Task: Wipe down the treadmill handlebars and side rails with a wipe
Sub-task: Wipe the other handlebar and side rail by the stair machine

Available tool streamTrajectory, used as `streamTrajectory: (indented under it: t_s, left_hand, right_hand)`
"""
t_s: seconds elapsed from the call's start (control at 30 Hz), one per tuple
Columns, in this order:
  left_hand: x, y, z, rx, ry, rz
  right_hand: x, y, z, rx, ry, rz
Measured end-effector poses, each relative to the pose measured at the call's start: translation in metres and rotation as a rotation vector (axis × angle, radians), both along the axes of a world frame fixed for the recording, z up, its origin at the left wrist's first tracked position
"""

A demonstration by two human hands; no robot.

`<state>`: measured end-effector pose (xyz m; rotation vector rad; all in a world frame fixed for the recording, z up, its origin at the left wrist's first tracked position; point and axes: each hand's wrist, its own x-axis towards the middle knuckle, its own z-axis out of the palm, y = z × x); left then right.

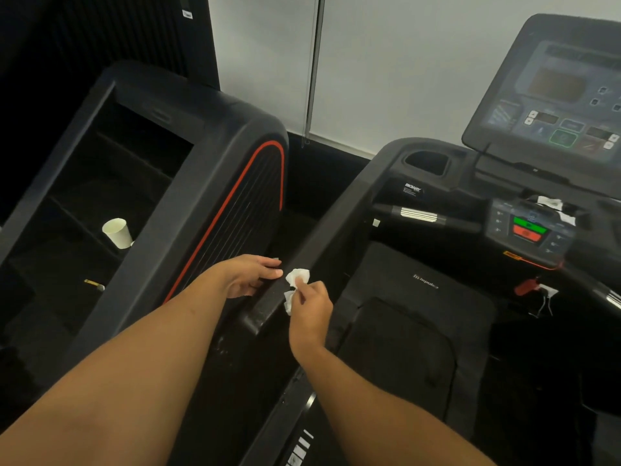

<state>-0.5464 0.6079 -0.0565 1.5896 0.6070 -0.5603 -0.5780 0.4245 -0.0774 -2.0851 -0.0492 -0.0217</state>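
Down near the middle of the frame, the person's right hand (311, 309) pinches a crumpled white wipe (295, 280) between thumb and curled fingers (304, 290), holding it against the top of the treadmill's dark left rail (322, 237), close to the rail's near end. The left hand (250, 275) reaches in just beside it, its fingers (274, 264) lying fairly straight and loose with nothing in them, the tips at the rail's left edge; whether they press on it I cannot tell. Both bare forearms come up from the lower left of the frame. The rail runs on toward the upper right, up to a holder (426, 163) sunk in the treadmill's top. Right of centre, a short grip (420, 215) with a ribbed silver band sticks out sideways. Beside that sits a small panel (527, 227) with a green and a red button, and scraps of white paper lie at its top edge. A red clip (526, 286) hangs below the panel. The tilted console (551, 95) fills the upper right corner, its screen dim. Below the grip, the black cover (420, 297) carries small pale lettering too blurred to read. On the left stands another black machine (215, 156) with a red stripe curving along its side. In its dark hollow a white paper cup (117, 233) leans at a tilt.
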Motion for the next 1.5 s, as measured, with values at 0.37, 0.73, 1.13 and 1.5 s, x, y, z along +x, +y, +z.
streamTrajectory:
  t_s: [0.37, 0.73, 1.13, 1.5]
  left_hand:
    - [-0.045, -0.009, -0.008, -0.335, -0.037, 0.414]
    - [-0.083, -0.002, -0.037, -0.335, 0.020, 0.696]
    - [-0.083, -0.016, -0.019, -0.426, 0.023, 0.769]
    - [-0.087, -0.011, -0.025, -0.469, 0.000, 0.720]
  right_hand:
    - [-0.027, 0.037, 0.015, -0.684, -0.520, 0.773]
    - [0.010, 0.057, 0.038, -1.014, -0.476, 1.180]
    - [0.011, 0.040, 0.028, -1.056, -0.635, 1.147]
    - [0.051, 0.030, 0.045, -0.710, -0.007, 0.818]
